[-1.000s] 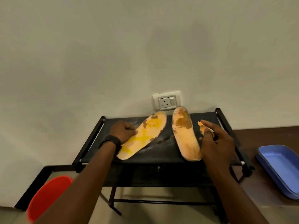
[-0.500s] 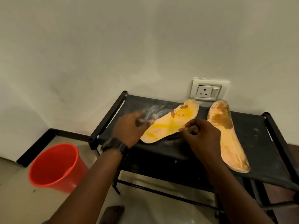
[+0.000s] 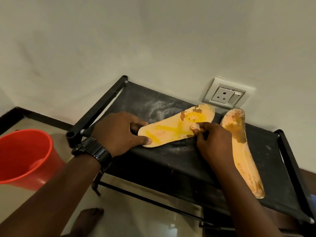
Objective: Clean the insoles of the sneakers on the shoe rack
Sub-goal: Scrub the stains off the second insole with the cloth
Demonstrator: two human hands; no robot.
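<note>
Item: left insole. Lies diagonal on shoe rack top, toward left end, toe to back edge.
Change: right hand crossed over from right insole; fingers now pinch small pale scrub piece against mid-sole. Left hand now clamps heel, thumb on top, other fingers curled at edge.
Reading: scrubbing of left insole likely starting; brown stains remain on both.

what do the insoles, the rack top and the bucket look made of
Left insole and right insole: likely foam, matte orange-yellow, top layer flaking into brown patches. Rack top: probably black woven fabric, dull, dusted white, on a black tube frame, metal or plastic unclear. Bucket: red plastic, smooth with a slight sheen.
</note>
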